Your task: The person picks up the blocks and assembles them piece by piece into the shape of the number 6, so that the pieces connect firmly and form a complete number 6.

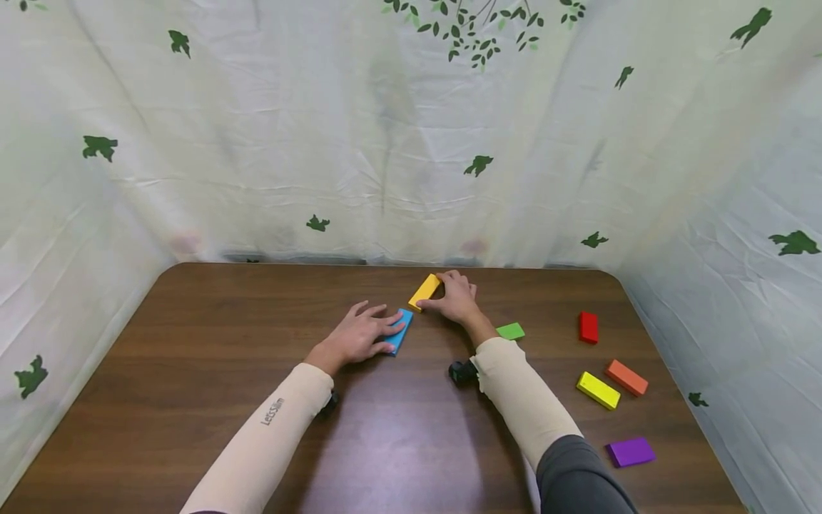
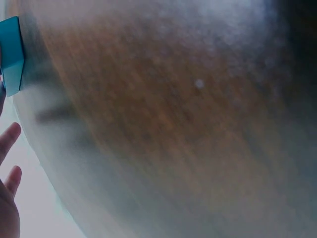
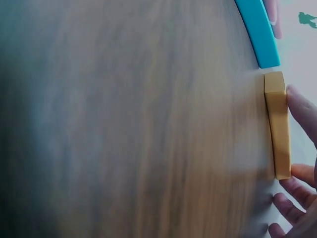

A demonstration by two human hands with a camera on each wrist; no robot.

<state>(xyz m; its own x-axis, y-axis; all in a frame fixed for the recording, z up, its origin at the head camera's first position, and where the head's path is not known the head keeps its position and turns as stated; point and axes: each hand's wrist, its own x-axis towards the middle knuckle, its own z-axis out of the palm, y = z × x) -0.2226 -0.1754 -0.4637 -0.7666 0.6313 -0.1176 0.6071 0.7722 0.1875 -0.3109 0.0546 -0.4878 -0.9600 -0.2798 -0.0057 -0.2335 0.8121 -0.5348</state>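
L hand (image 1: 361, 335): fingers spread, resting on blue blk (image 1: 399, 339) under them | R hand (image 1: 454, 298): thumb + fingers apart, pinching amber blk (image 1: 424, 291) btwn tips | grn blk (image 1: 511, 331) behind R fingers

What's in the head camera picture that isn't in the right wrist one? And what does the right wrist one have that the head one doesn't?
Only the head view shows the red block, orange block, yellow block, purple block, green block and pale sleeves.

Only the right wrist view gives a close-up of the amber block from low down.

Both show that amber block pinched by the right hand, the blue block, at least part of the left hand, the table and the curtain.
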